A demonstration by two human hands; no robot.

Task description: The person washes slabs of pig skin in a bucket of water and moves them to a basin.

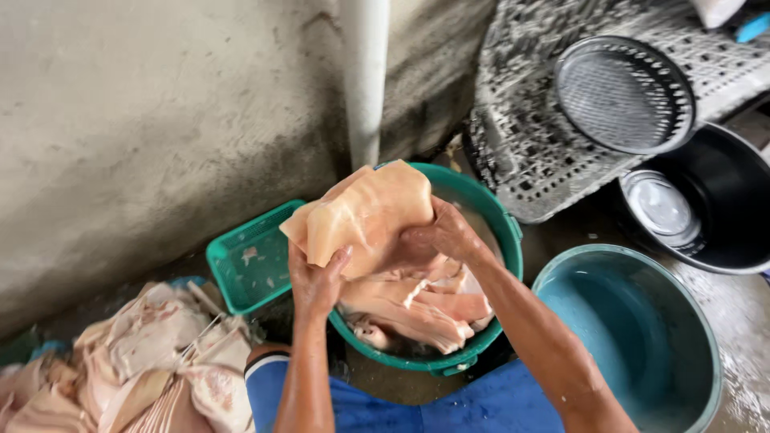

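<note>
Holding a pale slab of raw pork [365, 215] above a green tub [508, 232], the person's left hand [317, 282] grips the slab's lower edge with fingers curled around it, while the right hand [443, 234] is closed on its right side. More pork pieces [417, 309] lie in the tub, in what seems to be water. Just left of the tub stands a small green basket [245, 269] with a few scraps inside. To the right, a teal basin [642, 337] holds water, and a black basin [722, 200] holds a round lid. A dark round sieve [624, 95] rests on a perforated crate [521, 144]. A heap of pork [136, 361] at lower left is cut off by the frame.
</note>
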